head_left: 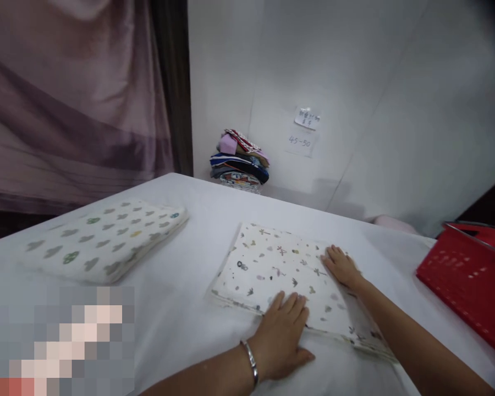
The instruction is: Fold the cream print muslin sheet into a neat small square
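Observation:
A folded white cloth [272, 264] with small printed plants and animals lies flat on the bed-like white surface in front of me. My left hand [282, 335], with a silver bangle at the wrist, rests on its near edge with the fingers stretched out. Flat on the cloth's right part lies my right hand [341, 267], fingers extended. Neither hand grips anything. Further left is a second folded cloth [111, 236], white with grey, green and yellow cloud-like shapes; no hand touches it.
A white sheet [206, 198] covers the table. At the right edge stands a red basket [470, 286] with a metal handle. Behind the table is a stack of folded fabrics [239, 159] by the wall. A pinkish curtain [74, 99] hangs at left. The lower left corner is pixelated.

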`<control>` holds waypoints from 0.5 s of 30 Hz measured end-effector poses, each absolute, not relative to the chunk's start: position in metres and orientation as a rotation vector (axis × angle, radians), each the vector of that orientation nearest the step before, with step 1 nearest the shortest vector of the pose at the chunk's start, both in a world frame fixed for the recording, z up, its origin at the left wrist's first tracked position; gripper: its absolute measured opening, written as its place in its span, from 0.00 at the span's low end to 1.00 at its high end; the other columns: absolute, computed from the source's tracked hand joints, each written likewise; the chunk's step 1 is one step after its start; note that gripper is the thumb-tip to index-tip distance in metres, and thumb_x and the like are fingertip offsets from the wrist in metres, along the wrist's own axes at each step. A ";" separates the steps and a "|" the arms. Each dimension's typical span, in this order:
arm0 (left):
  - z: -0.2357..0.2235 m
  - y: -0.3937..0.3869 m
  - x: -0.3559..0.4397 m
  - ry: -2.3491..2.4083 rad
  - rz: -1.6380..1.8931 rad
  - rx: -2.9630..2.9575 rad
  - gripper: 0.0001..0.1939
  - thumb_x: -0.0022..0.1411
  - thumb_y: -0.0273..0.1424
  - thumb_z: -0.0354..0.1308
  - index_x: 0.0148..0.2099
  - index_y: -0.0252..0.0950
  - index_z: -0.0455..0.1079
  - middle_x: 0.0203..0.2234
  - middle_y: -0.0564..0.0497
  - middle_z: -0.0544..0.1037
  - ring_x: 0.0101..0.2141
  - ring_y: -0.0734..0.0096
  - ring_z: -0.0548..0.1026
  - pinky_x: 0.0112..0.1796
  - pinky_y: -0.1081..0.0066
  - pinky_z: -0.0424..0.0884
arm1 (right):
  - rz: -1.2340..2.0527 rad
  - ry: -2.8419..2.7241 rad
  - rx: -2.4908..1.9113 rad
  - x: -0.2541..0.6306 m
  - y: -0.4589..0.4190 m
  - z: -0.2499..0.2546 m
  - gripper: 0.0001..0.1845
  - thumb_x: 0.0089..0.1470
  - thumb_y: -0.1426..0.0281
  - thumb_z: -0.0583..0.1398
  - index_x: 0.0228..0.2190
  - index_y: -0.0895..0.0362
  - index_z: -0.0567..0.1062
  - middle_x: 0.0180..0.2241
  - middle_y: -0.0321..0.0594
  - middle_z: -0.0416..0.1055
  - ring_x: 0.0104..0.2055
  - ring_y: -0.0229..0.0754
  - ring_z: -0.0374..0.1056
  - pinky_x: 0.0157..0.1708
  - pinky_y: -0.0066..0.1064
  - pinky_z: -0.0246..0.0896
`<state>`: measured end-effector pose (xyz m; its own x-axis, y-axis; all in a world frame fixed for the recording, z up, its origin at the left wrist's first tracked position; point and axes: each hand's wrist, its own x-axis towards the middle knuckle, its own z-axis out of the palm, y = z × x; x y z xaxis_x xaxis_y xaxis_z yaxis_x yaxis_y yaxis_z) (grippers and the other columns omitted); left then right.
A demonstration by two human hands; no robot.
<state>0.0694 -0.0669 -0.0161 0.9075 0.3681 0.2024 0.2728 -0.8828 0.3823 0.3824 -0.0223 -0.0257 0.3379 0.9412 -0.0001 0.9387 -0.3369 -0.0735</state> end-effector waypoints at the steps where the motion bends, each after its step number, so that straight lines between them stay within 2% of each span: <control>1: -0.016 -0.068 0.070 0.479 0.390 2.717 0.38 0.58 0.54 0.39 0.62 0.34 0.49 0.61 0.45 0.50 0.61 0.59 0.44 0.59 0.54 0.40 | 0.069 -1.795 -2.489 0.374 -0.017 -0.023 0.36 0.57 0.51 0.38 0.57 0.61 0.55 0.62 0.49 0.44 0.63 0.50 0.37 0.57 0.48 0.39; 8: -0.018 -0.069 0.071 0.486 0.424 2.730 0.39 0.56 0.54 0.43 0.62 0.32 0.49 0.60 0.42 0.52 0.60 0.57 0.45 0.58 0.53 0.42 | 0.163 -2.182 -2.083 0.278 0.041 -0.011 0.36 0.56 0.50 0.38 0.60 0.57 0.50 0.63 0.44 0.40 0.64 0.47 0.33 0.59 0.46 0.33; 15: -0.025 -0.070 0.076 0.482 0.494 2.767 0.40 0.55 0.54 0.45 0.61 0.29 0.51 0.59 0.40 0.56 0.59 0.55 0.48 0.57 0.52 0.42 | 0.187 -2.179 -2.176 0.262 0.064 -0.019 0.38 0.55 0.48 0.39 0.59 0.58 0.52 0.63 0.46 0.40 0.64 0.49 0.34 0.59 0.48 0.33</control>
<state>0.0762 -0.0701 -0.0246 0.8854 0.3705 0.2808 0.2717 -0.9025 0.3343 0.2620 0.0639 -0.0193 -0.0045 0.9990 -0.0455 0.9921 -0.0013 -0.1257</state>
